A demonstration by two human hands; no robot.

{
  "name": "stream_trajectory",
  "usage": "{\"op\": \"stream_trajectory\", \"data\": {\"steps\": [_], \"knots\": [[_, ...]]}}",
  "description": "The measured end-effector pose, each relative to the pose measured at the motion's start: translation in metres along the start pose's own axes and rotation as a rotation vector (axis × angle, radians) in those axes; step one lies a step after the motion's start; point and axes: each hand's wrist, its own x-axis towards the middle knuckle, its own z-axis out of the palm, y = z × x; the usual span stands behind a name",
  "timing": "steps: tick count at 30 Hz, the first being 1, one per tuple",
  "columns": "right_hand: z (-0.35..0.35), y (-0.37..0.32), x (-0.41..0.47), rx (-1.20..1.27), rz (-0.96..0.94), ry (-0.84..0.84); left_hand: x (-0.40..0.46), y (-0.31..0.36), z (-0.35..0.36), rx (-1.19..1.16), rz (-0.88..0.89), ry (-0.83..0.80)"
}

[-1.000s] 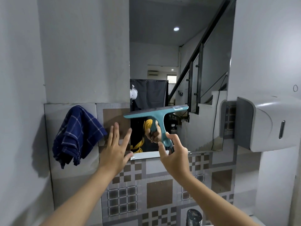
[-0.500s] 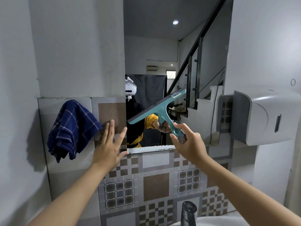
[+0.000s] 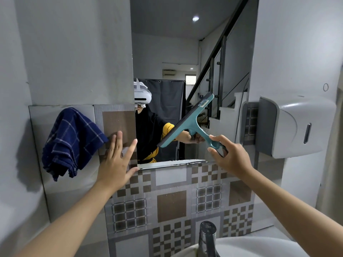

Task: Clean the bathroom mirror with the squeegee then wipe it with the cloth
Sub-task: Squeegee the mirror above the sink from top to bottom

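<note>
Mirror (image 3: 167, 58) on grey wall w/ patterned tiles (image 3: 170, 203) below. Right hand (image 3: 230, 156) clamped on squeegee (image 3: 187, 120) handle, blade tilted; left hand (image 3: 116, 160) flat, fingers spread, beside cloth (image 3: 68, 140).

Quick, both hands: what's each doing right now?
Left hand: open, flat against the tiled wall.
Right hand: closed on the squeegee handle.
</note>
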Motion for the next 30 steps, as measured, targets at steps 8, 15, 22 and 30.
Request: {"op": "stream_trajectory", "data": {"steps": [8,15,22,30], "knots": [[-0.017,0.035,-0.017,0.002,0.018,-0.025,0.000,0.000,0.000,-0.009,-0.001,0.000],[-0.023,0.058,-0.031,0.028,0.050,-0.012,0.000,0.002,0.001,0.001,-0.004,-0.002],[-0.037,0.080,-0.062,0.129,0.312,-0.010,0.000,0.001,0.002,0.004,0.003,-0.001],[-0.021,0.051,-0.076,0.419,0.575,0.040,0.002,0.004,0.001,-0.012,-0.007,-0.008]]}}
